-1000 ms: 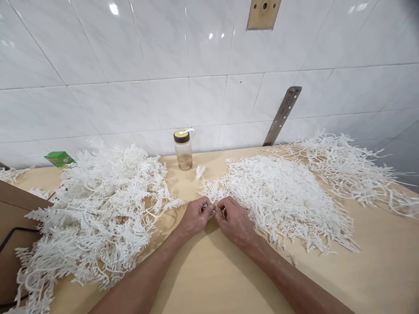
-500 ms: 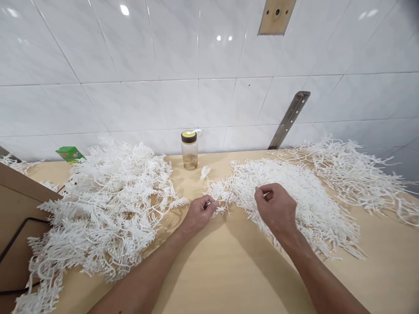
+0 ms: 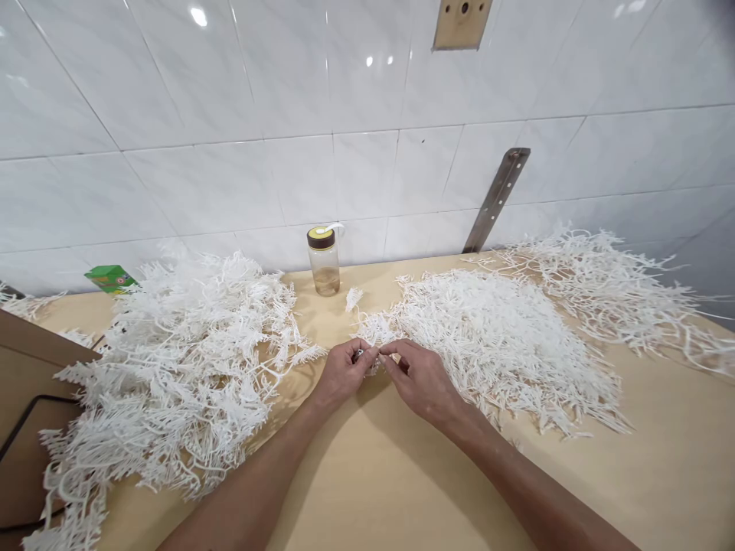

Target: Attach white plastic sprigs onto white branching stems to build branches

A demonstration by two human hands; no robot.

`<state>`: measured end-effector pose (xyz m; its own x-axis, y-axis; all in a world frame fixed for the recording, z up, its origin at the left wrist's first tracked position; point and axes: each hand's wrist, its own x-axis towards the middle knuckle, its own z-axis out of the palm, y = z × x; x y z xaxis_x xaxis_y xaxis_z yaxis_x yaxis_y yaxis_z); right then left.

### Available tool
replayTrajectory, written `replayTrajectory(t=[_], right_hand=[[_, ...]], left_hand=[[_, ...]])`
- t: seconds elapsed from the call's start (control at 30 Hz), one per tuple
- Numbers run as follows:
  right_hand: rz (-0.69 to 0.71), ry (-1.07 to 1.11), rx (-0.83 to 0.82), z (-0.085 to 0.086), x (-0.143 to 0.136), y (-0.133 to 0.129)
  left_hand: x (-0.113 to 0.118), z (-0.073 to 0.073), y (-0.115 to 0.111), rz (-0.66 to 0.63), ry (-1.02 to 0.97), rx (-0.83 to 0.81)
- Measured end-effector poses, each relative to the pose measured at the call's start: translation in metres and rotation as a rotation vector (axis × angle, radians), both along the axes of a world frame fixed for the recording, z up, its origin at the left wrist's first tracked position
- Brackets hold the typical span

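My left hand (image 3: 343,371) is closed in a pinch, with a small thing between its fingers that is too small to make out. Against its fingertips, my right hand (image 3: 418,379) is pinched too, and what it holds is hidden. Just behind both hands lie small white pieces (image 3: 376,327) on the table. To the left spreads a tall, tangled heap of white branching strands (image 3: 195,367). On the right is a flatter pile of short white pieces (image 3: 505,337), its near left edge beside my right hand.
A bottle (image 3: 325,264) with a yellow and dark lid stands near the tiled wall. Longer white strands (image 3: 609,291) lie at the back right. A green box (image 3: 112,278) is behind the left heap, and a brown box (image 3: 34,413) stands at the left edge. A metal bracket (image 3: 497,200) leans up the wall.
My right hand has moved left from over the right pile and now meets my left hand at the fingertips. My left hand stays pinched. The view has shifted and tilted slightly.
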<state>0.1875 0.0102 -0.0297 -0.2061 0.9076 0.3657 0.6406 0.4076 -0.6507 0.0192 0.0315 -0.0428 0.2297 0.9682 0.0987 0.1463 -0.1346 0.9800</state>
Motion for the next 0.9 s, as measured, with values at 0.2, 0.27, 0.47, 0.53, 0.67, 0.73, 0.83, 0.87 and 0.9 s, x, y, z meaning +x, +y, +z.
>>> replayTrajectory(t=[0.2,0.27,0.47,0.53,0.67,0.73,0.83,0.87,0.9], right_hand=[[-0.062,0.042,-0.15,-0.003,0.0,0.002],[-0.059,0.051,-0.172,-0.004,-0.001,0.002],[0.023,-0.05,0.056,-0.013,-0.006,-0.003],[0.076,-0.104,0.156,-0.015,-0.008,-0.003],[0.124,-0.139,0.261,-0.016,-0.011,-0.002],[0.133,-0.137,0.284,-0.016,-0.013,-0.004],[0.174,-0.102,0.31,-0.013,-0.015,-0.011],[0.186,-0.077,0.303,-0.012,-0.016,-0.014],[0.184,-0.048,0.286,-0.011,-0.016,-0.015]], left_hand=[[0.001,-0.001,0.0,0.029,0.008,0.002],[0.001,-0.001,-0.001,0.045,0.013,0.006],[0.001,-0.003,-0.001,0.073,0.068,0.02],[0.001,-0.006,0.001,0.068,0.069,0.008],[0.001,-0.008,0.004,0.058,0.054,-0.031],[0.001,-0.007,0.006,0.082,0.059,-0.032],[0.0,-0.005,0.007,0.169,0.046,-0.043],[-0.001,-0.004,0.007,0.184,0.043,-0.043],[-0.001,-0.004,0.006,0.182,0.042,-0.04]])
